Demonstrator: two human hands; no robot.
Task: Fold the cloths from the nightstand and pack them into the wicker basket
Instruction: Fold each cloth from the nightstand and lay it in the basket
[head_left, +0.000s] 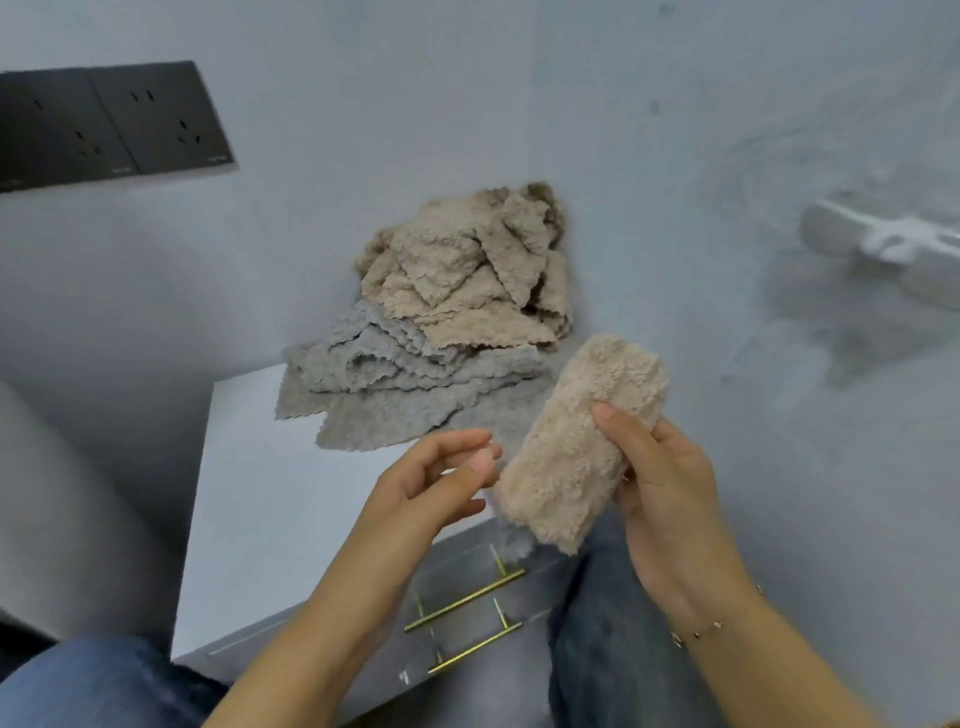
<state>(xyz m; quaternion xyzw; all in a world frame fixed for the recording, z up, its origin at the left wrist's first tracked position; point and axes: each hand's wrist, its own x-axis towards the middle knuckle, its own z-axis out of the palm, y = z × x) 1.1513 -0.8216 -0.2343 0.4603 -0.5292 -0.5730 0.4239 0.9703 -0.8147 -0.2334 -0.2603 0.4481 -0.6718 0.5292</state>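
Note:
My right hand (657, 483) grips a folded beige fluffy cloth (576, 441), thumb on top, holding it above the nightstand's front edge. Just left of that cloth, my left hand (441, 480) hovers with loosely curled fingers and holds nothing. On the white nightstand (249, 519), in the back corner against the wall, lies a heap of unfolded cloths: several beige ones (467, 265) on top and several grey ones (395, 384) spread beneath. No wicker basket is in view.
Gold bar handles (465, 600) run across the nightstand's grey drawer fronts below my hands. My knees in blue jeans (613, 623) press close to the drawers. Black wall sockets (109, 124) sit at upper left, a white object (883, 244) at right.

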